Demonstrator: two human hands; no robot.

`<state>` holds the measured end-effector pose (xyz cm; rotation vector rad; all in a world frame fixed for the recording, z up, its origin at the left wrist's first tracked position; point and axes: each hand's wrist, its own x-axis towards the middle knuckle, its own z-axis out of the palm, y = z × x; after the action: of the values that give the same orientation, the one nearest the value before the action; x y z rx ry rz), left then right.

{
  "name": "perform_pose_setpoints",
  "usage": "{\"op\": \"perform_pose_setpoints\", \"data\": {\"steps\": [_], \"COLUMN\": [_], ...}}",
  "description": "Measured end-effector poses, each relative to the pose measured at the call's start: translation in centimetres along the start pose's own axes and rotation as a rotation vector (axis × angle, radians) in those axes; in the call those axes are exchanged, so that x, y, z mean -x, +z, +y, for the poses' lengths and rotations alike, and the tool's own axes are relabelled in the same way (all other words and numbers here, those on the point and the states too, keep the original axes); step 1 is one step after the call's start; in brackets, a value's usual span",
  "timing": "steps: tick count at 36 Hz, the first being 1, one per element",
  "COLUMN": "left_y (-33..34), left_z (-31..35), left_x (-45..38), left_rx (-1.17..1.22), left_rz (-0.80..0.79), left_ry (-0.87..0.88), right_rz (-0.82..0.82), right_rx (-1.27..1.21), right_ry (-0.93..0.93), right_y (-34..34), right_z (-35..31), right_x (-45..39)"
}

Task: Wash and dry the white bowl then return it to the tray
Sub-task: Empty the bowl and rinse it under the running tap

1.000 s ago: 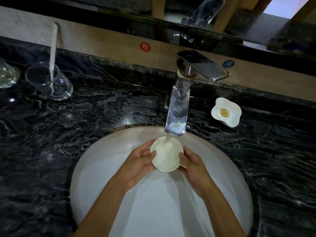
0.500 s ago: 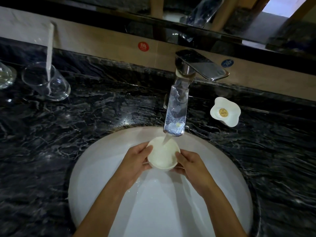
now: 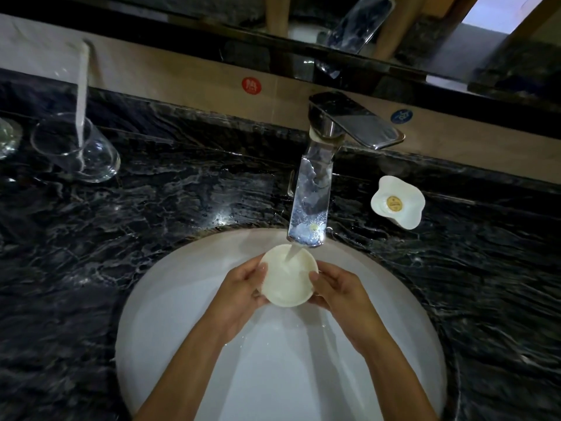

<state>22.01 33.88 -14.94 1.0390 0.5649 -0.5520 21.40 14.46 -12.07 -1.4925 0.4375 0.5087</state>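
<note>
A small white bowl (image 3: 288, 278) sits over the white sink basin (image 3: 170, 314), its open side tilted toward me, directly under the chrome faucet (image 3: 309, 208). A stream of water runs from the spout into the bowl's upper part. My left hand (image 3: 239, 291) grips the bowl's left rim, thumb on the inside edge. My right hand (image 3: 337, 291) grips the right rim the same way. No tray is in view.
Dark marble counter (image 3: 151, 208) surrounds the basin. A clear glass (image 3: 76, 150) with a white stick in it stands at the back left, another glass at the far left edge. A white flower-shaped dish (image 3: 397, 202) with a yellow disc sits right of the faucet. A mirror runs along the back.
The bowl has tipped back toward me under the stream, after being tilted away half a second ago. Both hands stay on its rim.
</note>
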Motion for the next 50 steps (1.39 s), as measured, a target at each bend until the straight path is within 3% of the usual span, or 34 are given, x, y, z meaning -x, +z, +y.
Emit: {"op": "perform_pose_setpoints", "data": {"steps": [9,18,26,31,36,42,50], "left_y": [0.1,-0.6,-0.6,-0.6,-0.7,-1.0,-0.6], "left_z": [0.8,1.3,0.5,0.4,0.7,1.1,0.5], "left_x": [-0.1,0.4,0.2,-0.1,0.1,0.5,0.5], "left_rx": [-0.062,-0.202,-0.214,-0.067,-0.099,-0.130,-0.048], "left_rz": [0.003,-0.064,-0.053,0.034,0.040,0.021,0.017], "left_ry": [0.024,0.102,-0.025,-0.100,-0.046,0.012,-0.084], "right_rz": [-0.048,0.002,0.070,0.033,-0.011,0.014,0.017], "right_rx": [-0.151,-0.149,-0.008,-0.047,-0.087,-0.103,0.025], "right_ry": [0.174,0.096,0.040,0.148,0.227,0.156,0.073], "right_y": [0.4,0.4,0.7,0.8,0.7,0.5,-0.3], "right_z": [0.3,-0.1,-0.3,0.4,1.1,0.6,-0.9], "right_x": [-0.4,0.1,0.2,-0.3,-0.7,-0.7,-0.9]}}
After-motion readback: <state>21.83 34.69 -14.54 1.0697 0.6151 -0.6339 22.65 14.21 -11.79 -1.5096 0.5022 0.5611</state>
